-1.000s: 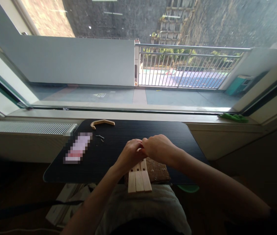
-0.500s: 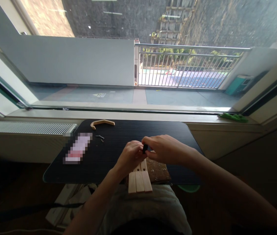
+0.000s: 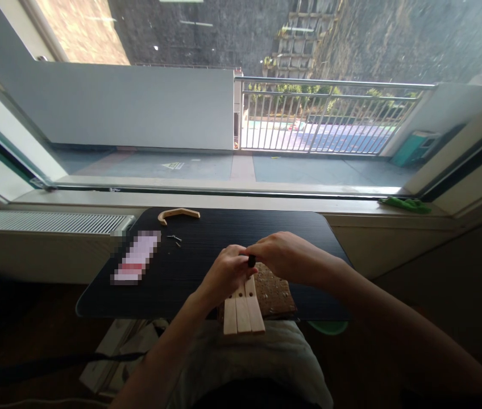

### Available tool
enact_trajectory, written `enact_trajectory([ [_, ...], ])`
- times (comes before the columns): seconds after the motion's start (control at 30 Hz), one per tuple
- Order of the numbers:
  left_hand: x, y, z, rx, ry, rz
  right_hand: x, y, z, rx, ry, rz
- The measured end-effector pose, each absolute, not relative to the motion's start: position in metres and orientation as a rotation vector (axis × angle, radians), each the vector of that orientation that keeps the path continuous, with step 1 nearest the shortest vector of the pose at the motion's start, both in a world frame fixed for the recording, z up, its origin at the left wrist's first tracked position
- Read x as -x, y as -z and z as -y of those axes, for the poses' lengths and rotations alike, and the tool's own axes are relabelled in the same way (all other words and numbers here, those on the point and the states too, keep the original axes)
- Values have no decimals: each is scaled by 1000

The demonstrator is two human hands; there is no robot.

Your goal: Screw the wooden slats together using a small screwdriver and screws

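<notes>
Three pale wooden slats (image 3: 243, 311) lie side by side at the near edge of the black table (image 3: 207, 238), with small holes near their far ends. My left hand (image 3: 226, 272) is closed on the far end of the slats. My right hand (image 3: 281, 255) is closed in a pinch on a small dark tool (image 3: 251, 261) held upright over the slats, right beside my left fingers. Under the slats lies a brown cork-like board (image 3: 273, 295).
A curved wooden piece (image 3: 178, 214) lies at the table's far left. A few small screws (image 3: 174, 238) sit beside a blurred pink card (image 3: 136, 257). Behind the table are a radiator (image 3: 45, 221), a window sill and a green cloth (image 3: 407, 204).
My right hand has opened its grip slightly and shifted right, so the dark tool shows between my hands. The slats and my left hand have barely moved.
</notes>
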State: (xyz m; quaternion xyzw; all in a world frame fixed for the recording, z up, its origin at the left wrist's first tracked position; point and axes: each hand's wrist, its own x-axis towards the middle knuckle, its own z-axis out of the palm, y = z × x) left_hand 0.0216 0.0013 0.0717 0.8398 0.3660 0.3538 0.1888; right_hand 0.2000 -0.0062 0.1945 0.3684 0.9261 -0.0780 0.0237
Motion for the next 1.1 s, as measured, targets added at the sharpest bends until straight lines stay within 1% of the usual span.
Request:
enact_trajectory([
  [0.27,-21,-78,-1,-2314,-968,-962,-195,-202,10,-1143,85,-2763],
  [0.43,-24,-78,3,-2276,-999,-1098,-192,-201,13,-1178,16,-2741],
  [0.7,-22,-72,1,-2140,-1076,-1133,-189,-199,16,-1221,20,-2713],
  [0.9,-25,-74,-1,-2267,-1147,-1197,-187,-199,16,-1237,33,-2697],
  [1.1,-25,-82,1,-2419,-1143,-1065,-188,-197,17,-1215,-2,-2714],
])
